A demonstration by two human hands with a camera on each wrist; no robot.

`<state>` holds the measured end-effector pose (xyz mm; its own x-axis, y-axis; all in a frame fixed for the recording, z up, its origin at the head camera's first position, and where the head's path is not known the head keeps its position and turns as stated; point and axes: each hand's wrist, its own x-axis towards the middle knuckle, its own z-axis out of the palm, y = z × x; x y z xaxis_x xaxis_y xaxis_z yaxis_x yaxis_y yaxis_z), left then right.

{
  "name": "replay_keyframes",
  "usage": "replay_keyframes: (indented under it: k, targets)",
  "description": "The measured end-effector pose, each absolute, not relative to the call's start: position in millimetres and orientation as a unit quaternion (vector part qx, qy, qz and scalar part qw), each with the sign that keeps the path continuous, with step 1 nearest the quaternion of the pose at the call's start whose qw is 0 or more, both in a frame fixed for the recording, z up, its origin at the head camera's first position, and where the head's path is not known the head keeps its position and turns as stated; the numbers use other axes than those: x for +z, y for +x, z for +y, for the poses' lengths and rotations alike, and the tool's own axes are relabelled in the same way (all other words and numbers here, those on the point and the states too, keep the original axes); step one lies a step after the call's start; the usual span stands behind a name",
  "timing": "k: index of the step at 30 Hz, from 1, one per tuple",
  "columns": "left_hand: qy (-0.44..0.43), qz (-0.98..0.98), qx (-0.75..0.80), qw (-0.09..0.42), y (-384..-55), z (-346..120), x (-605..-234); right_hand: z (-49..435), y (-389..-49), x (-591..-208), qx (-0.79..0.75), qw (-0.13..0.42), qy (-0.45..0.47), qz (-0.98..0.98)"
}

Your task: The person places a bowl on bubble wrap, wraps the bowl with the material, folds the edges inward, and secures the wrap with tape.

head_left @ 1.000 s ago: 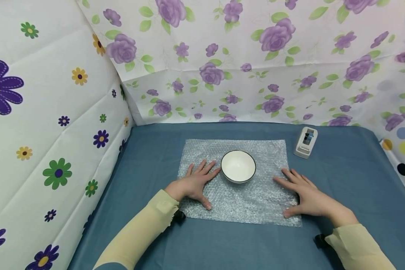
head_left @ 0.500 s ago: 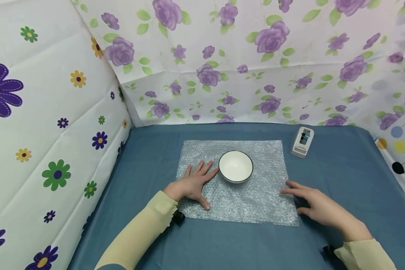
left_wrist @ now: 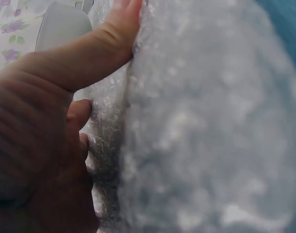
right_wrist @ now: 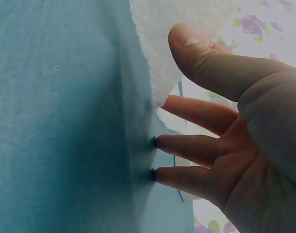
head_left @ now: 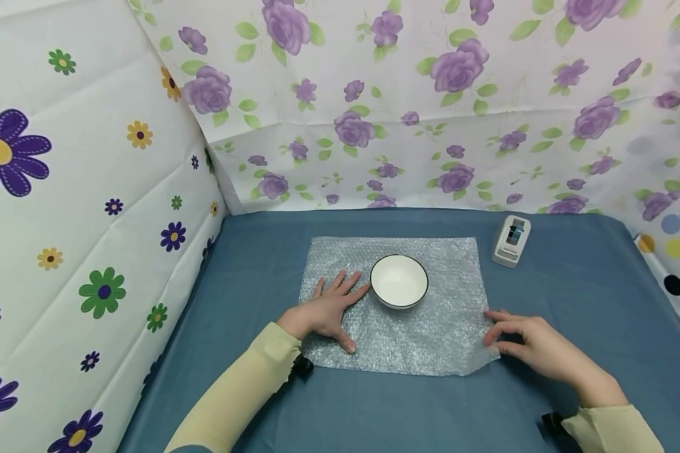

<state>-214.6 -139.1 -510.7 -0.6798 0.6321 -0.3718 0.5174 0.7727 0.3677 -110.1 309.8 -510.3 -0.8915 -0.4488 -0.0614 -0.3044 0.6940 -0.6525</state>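
Note:
A white bowl (head_left: 399, 281) with a dark rim stands upright on a sheet of bubble wrap (head_left: 425, 343). My left hand (head_left: 325, 314) rests on the left part of the sheet, fingers spread, its fingertips close beside the bowl. In the left wrist view the thumb (left_wrist: 97, 51) lies along the bubble wrap. At the sheet's right edge, my right hand (head_left: 529, 343) pinches the bubble wrap between thumb and fingers, and the near right corner curls up. From the right wrist, the thumb (right_wrist: 201, 56) shows over the wrap's edge, with other fingertips touching the blue cloth.
A blue cloth (head_left: 328, 409) covers the table. A white tape dispenser-like object (head_left: 512, 241) lies beyond the sheet's far right side. Flowered curtains (head_left: 317, 157) hang behind the table and along the left.
My right hand has drawn back from on top of the bubble wrap to its right edge, then taken hold there; the near right corner has risen. My left hand and the bowl stay put.

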Motion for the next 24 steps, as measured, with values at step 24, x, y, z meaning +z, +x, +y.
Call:
replay_keyframes:
  k: [24]
  targets:
    - [0.32, 0.906, 0.134, 0.244, -215.2, -141.3, -514.5, 284.1, -130.0, -508.7, -0.338, 0.024, -0.214, 0.916]
